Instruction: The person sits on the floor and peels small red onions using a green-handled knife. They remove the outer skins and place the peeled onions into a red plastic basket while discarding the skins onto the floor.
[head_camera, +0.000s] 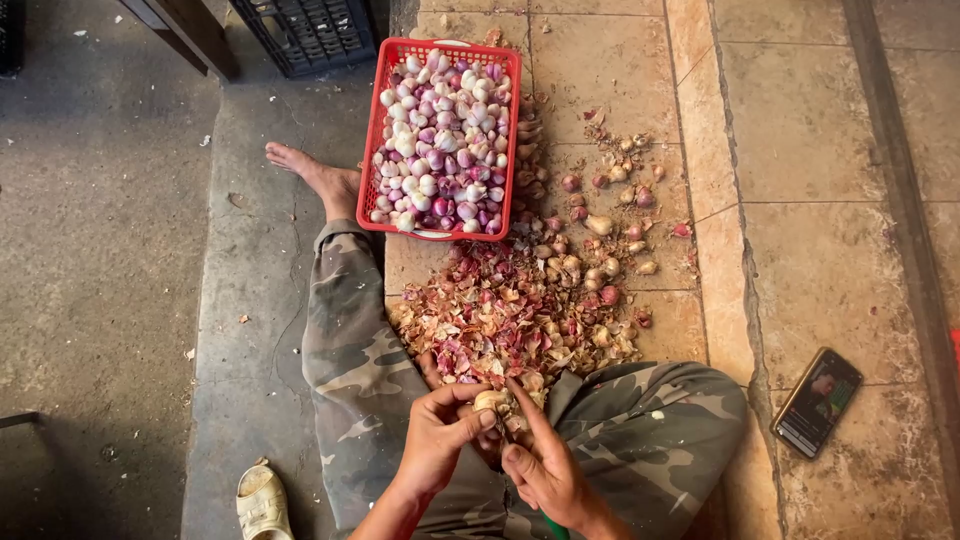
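Head view: person sits on floor, legs spread around the work.
Left hand (437, 432): pinches shallot (491, 401) steady.
Right hand (540, 462): closed on knife (504, 430), peeling.
Skins (490, 320): heaped just beyond hands.
Basket (385, 140): far, holds peeled bulbs.

To your right lies a black rectangular smartphone (817, 402); to your left, a pale rubber sandal (262, 502) and black slatted plastic crate (305, 32).

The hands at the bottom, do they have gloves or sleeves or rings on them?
No gloves: the left hand and right hand are both bare, with short, plain nails. No sleeves show either; both forearms are uncovered up to the picture's edge. I can't see any ring, watch or bracelet. The only clothing in view is the camouflage trousers in green, grey and brown patches.
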